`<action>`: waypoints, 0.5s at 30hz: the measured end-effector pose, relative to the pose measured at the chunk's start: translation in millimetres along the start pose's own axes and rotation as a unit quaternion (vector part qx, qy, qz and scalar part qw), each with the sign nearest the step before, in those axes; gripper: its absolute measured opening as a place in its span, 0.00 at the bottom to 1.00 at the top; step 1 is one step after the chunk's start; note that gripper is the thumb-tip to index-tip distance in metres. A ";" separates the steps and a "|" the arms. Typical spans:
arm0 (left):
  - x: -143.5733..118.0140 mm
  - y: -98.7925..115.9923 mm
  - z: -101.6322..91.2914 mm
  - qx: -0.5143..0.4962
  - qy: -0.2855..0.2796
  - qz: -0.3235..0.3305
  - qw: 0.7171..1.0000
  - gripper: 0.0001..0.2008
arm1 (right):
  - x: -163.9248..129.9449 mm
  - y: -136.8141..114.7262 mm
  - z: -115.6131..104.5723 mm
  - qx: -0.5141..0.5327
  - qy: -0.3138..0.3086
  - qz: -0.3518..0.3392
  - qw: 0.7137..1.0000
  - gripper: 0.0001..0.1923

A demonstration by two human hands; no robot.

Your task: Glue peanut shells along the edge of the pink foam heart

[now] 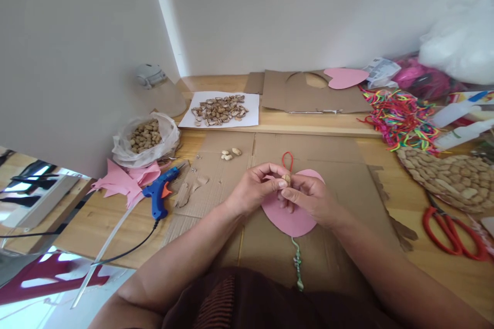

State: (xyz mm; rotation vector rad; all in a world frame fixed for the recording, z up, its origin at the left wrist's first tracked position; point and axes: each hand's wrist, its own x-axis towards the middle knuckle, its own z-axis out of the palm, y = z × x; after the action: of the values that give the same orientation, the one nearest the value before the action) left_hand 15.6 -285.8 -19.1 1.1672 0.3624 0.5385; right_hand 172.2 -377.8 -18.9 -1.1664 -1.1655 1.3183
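Both hands pinch a small peanut shell over a pink foam heart

The left hand and right hand close fingertips on the shell, which seems to sit at the heart's top edge by a red loop. A green cord trails below; the heart lies on cardboard, with a blue glue gun well to the left

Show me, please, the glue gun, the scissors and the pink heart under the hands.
glue gun [159,196], head view, on its blue body.
scissors [450,231], head view, on a red handle.
pink heart [290,220], head view, on its lower lobe.
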 end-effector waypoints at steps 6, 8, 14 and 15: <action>-4.2 11.0 -1.2 0.325 0.069 0.190 0.924 0.10 | -1.3 -4.3 -3.8 0.206 0.025 0.069 0.976 0.19; -4.8 13.7 -0.7 0.384 0.042 0.219 0.896 0.07 | -1.9 -6.1 -3.4 0.218 0.022 0.072 0.973 0.17; -4.7 13.6 -1.0 0.432 0.012 0.228 0.872 0.05 | -2.9 -8.8 -0.1 0.196 0.049 0.081 0.976 0.14; -4.6 13.0 -1.4 0.433 0.010 0.228 0.872 0.05 | -2.8 -8.9 0.0 0.193 0.050 0.082 0.976 0.14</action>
State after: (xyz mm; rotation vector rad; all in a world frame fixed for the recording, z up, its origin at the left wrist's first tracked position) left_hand 8.4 -283.6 -7.6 2.1534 0.3527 0.8372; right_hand 173.0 -380.2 -10.0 -1.0415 -0.7096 1.5128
